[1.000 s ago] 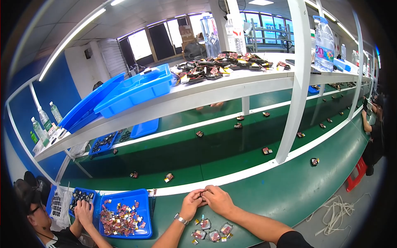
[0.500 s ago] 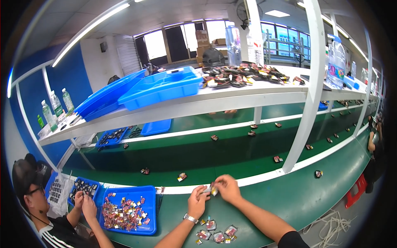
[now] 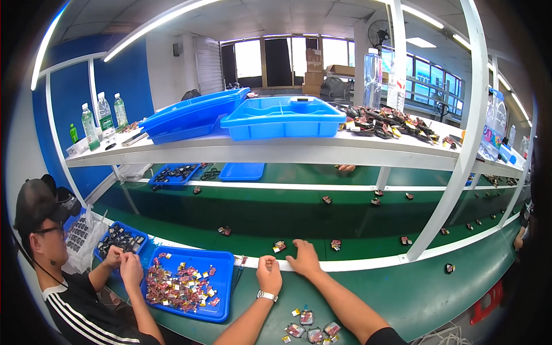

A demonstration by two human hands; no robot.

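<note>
I see my left hand (image 3: 269,275), a watch on its wrist, curled into a loose fist at the near edge of the white rail (image 3: 356,265) that borders the green conveyor belt (image 3: 276,215); the fingers are folded in, and I cannot tell whether they pinch anything. My right hand (image 3: 305,259) lies flat and open just to the right of it, palm down on the rail with the fingertips reaching onto the belt, holding nothing. Just beyond those fingertips, a small red-and-black part (image 3: 279,246) sits on the belt, near but apart from both hands, and a second like it (image 3: 336,244) lies a little further right. On the near green table, between my forearms, is a cluster of small wrapped components (image 3: 313,330). To the left a blue tray (image 3: 190,282) holds a heap of the same pieces, and a person (image 3: 63,276) in a black cap sits beside it, both hands raised over a smaller blue bin (image 3: 121,238) of dark parts.
</note>
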